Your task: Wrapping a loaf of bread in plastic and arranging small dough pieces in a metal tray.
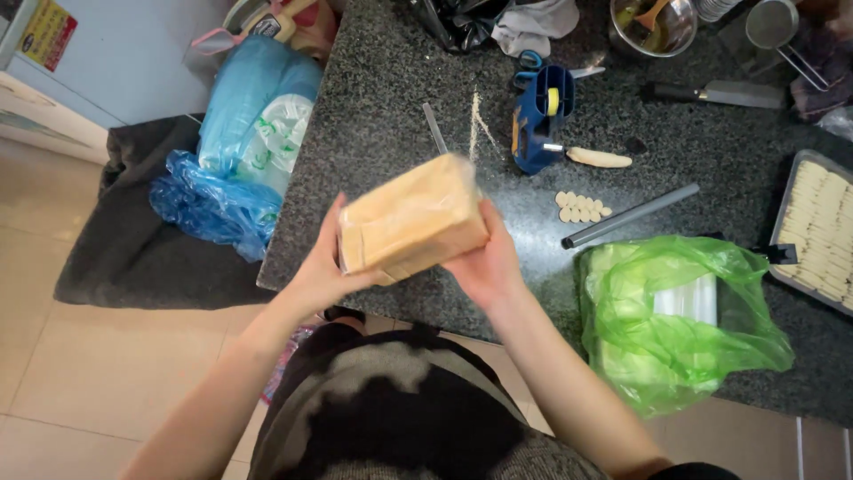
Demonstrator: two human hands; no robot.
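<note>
Between my two palms, held up in front of my chest and just over the near edge of the dark stone counter (382, 133), sits a clear bag of pale sliced biscuits (413, 222), a squarish block that looks slightly blurred, so I cannot make out how its mouth is closed. My left hand (322, 271) clasps the block's left end, fingers curled round it; my right hand (487, 265) cups the right end from below and behind, thumb pressing the side. Both are closed on the block, neither hand free. Its long axis runs across me from left hand to right hand, tipped a little upward toward the right, so each hand has one end and neither is nearer than the other. Beyond my right hand, farther out on the counter, stands a blue tape dispenser (538, 120), with a small heap of round biscuit pieces (582, 207) and a grey rod (631, 216) to the right of it. Right of my right forearm lies a green plastic bag (680, 320), and past that a tray of biscuits (822, 227). Left of my left hand, off the counter, are blue bags (240, 151).
</note>
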